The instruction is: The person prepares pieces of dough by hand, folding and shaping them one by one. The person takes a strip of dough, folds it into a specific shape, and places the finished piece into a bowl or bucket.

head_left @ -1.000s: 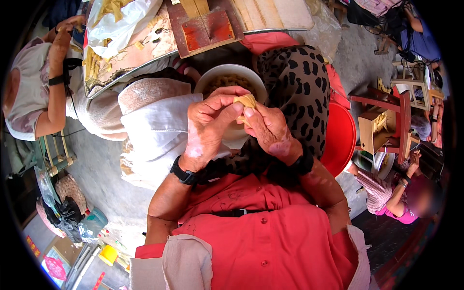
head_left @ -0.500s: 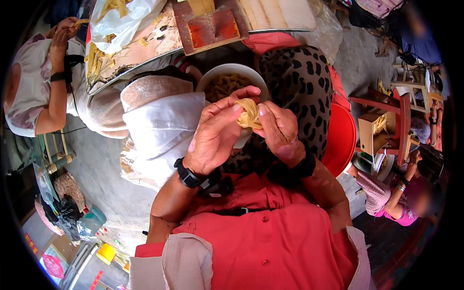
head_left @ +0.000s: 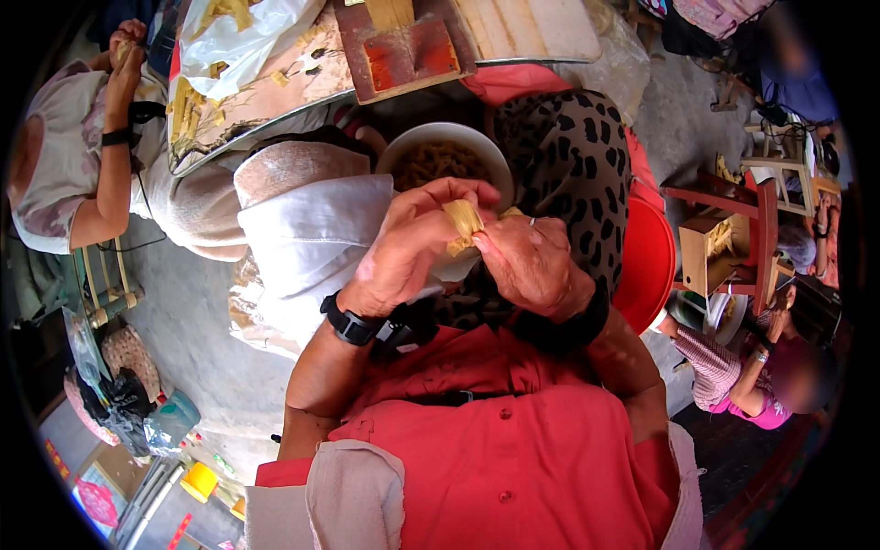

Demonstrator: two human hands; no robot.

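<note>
My left hand point(head_left: 411, 236) and right hand point(head_left: 532, 266) meet over my lap, both closed on a pale yellow, flat strip point(head_left: 465, 218) that looks folded or knotted. Between the left fingers and the right thumb shows the strip's broad ribbed part. Another bit of it peeks out above the right fingers. What the strip is made of I cannot make out. Just beyond my hands stands a white bowl point(head_left: 500, 158), partly filled with brownish-yellow twisted pieces point(head_left: 440, 163).
Ahead is a worktable point(head_left: 238, 119) with yellow strips, a white plastic bag point(head_left: 243, 55) and a red-brown wooden block point(head_left: 408, 60). A white cloth point(head_left: 316, 229) lies to my left, a red basin point(head_left: 647, 266) to my right. A co-worker point(head_left: 73, 165) sits at far left.
The rounded yellow bundle has turned and now shows a broad flat face. My right hand has rolled over, knuckles up, with its fingers on the strip; my left fingers have curled in.
</note>
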